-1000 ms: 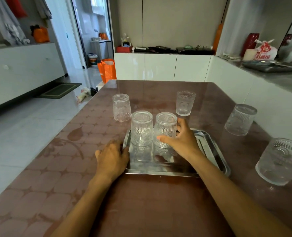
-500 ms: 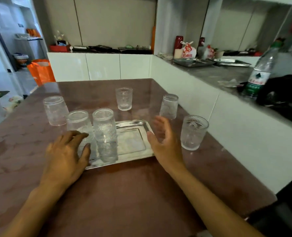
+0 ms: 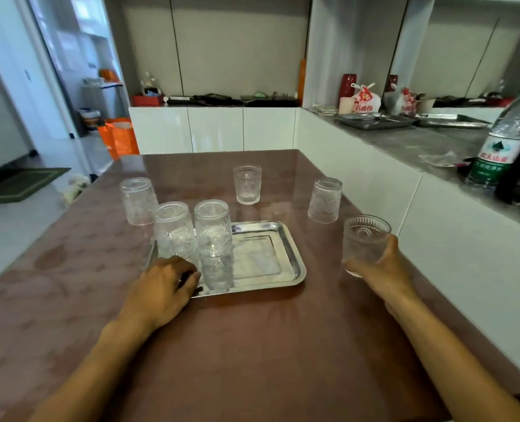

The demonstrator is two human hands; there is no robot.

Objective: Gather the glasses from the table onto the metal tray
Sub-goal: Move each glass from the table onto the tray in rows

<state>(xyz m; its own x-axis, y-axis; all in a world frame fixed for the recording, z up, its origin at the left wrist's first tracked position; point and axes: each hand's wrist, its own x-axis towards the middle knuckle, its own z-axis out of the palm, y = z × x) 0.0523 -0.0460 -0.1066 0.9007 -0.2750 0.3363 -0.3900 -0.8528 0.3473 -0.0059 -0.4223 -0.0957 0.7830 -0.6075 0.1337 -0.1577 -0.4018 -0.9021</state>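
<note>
One right hand wrapped around upright glass, left hand on tray

We cannot see the near left corner of the metal tray: the left hand lies over it, and its fingertips are lost in the tray's dark reflection. The right hand covers the lower side of the glass it wraps, so we cannot tell whether the base touches the table. Both forearms run off the bottom edge. The water bottle on the counter is cut by the right edge, its label too blurred to read. The clutter on the far shelf is too small to name.
</note>
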